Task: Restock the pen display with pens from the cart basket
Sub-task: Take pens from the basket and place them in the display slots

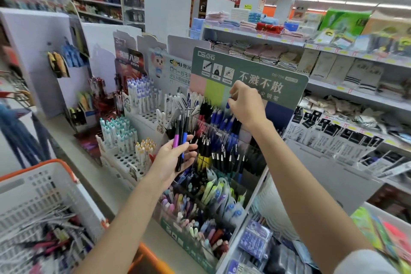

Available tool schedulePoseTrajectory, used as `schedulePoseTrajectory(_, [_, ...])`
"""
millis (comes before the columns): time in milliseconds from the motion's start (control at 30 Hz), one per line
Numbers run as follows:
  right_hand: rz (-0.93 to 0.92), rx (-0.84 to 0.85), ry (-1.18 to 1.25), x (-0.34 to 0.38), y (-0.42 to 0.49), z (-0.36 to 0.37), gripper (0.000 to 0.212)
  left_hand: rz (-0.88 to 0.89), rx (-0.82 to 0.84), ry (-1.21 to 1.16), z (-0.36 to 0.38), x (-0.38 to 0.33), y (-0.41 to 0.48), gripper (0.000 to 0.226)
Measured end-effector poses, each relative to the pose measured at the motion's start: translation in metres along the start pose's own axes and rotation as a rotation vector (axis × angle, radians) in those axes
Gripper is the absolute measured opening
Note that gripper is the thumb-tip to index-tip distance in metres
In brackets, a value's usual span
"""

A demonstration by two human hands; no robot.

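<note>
left hand (172, 160): I've got it gripping a few pens (177, 140), 7 o'clock of pen display (249, 66)
right hand (245, 104): pinching blue pen (227, 104), display's 12 o'clock

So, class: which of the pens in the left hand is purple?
The leftmost pen in the left hand; the pens beside it are blue and black.

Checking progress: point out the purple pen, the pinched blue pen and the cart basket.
purple pen (176, 138), head view, mid barrel.
pinched blue pen (227, 105), head view, upper end.
cart basket (67, 169), head view, orange rim.
</note>
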State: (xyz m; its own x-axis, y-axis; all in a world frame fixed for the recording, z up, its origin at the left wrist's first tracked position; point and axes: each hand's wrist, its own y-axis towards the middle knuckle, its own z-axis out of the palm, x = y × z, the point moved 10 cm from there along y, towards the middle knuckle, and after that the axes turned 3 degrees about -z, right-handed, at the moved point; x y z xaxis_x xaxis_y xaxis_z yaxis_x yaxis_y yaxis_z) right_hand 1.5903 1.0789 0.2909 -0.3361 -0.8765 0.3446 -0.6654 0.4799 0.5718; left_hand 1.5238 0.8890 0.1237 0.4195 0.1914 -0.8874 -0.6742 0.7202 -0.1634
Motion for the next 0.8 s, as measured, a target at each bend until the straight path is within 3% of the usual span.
schedulePoseTrajectory(167, [0.000, 0.373, -0.107, -0.006, 0.009, 0.028, 0.005, -0.004, 0.023, 0.016, 0.006, 0.001, -0.004, 0.024])
schedulePoseTrajectory(233, [-0.005, 0.413, -0.103, -0.009, 0.006, 0.035, 0.006, -0.004, 0.031, 0.019, 0.006, 0.001, -0.006, 0.024])
schedulePoseTrajectory(400, [-0.020, 0.230, 0.033, -0.012, 0.006, 0.023, 0.013, -0.004, 0.021, 0.020, 0.001, 0.000, -0.008, 0.024])
schedulePoseTrajectory(533, [-0.044, 0.266, 0.036, -0.006, -0.001, 0.025, 0.013, -0.023, 0.030, 0.014, 0.005, 0.003, -0.010, 0.027])
schedulePoseTrajectory(600, [-0.045, 0.194, 0.061, -0.005, 0.001, 0.014, 0.017, -0.029, 0.059, 0.011, 0.009, 0.004, -0.012, 0.028])
schedulePoseTrajectory(700, [-0.019, 0.029, 0.229, 0.000, -0.003, -0.019, 0.019, -0.019, 0.118, 0.041, 0.016, 0.002, -0.017, 0.028])
schedulePoseTrajectory(800, [-0.019, 0.032, 0.431, 0.012, -0.021, -0.035, 0.016, -0.019, 0.179, 0.111, 0.026, 0.002, -0.022, 0.028])
